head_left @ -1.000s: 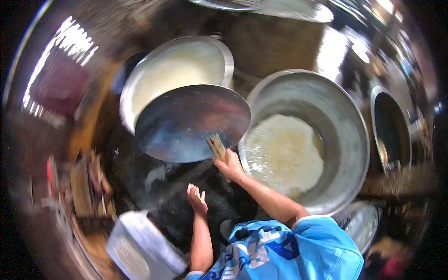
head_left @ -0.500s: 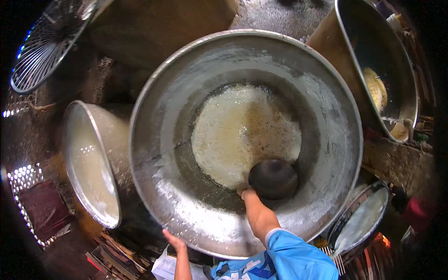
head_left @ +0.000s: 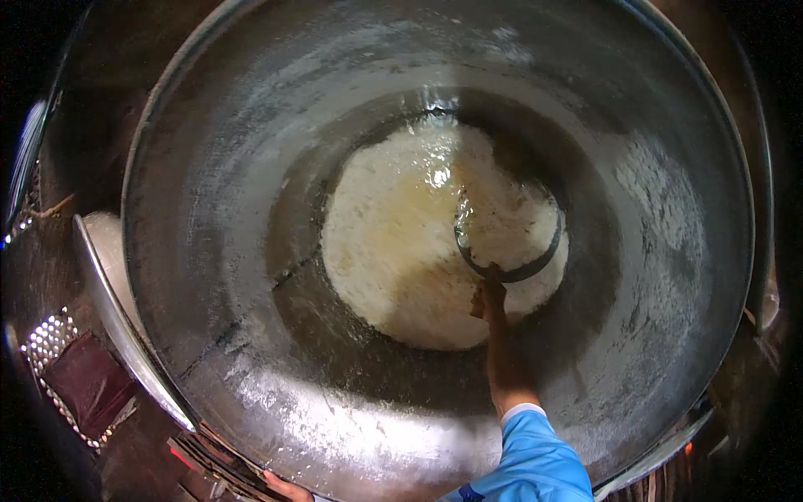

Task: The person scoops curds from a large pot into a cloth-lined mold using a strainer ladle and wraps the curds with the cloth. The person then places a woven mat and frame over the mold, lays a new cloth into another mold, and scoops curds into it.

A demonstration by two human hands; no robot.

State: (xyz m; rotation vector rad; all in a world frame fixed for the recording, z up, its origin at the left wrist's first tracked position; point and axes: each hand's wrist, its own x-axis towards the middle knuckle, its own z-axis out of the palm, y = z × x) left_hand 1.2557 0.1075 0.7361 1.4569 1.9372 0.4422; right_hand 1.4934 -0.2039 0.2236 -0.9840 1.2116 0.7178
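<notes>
A large metal vat (head_left: 669, 276) fills most of the view, with whitish, frothy liquid (head_left: 393, 276) pooled at its bottom. My right hand (head_left: 492, 299) reaches deep inside and is closed around the handle of a dark round ladle (head_left: 535, 266). The ladle faces upward in the pool, with whitish liquid inside its rim. Low in the view, my left hand (head_left: 287, 487) lies at the vat's near rim, its visible fingers stretched out. The rest of that hand is cut off by the frame's edge.
Left of the vat stands another wide metal vessel (head_left: 125, 309) with pale contents. A dark red cloth (head_left: 88, 385) lies beyond it. Split wood (head_left: 222, 464) is stacked at the lower left. A small orange glow (head_left: 688, 448) shows at the lower right.
The ladle has turned from underside up to open side up and gone further into the pool. My view has come closer to the vat. My left hand now meets the rim lower in view.
</notes>
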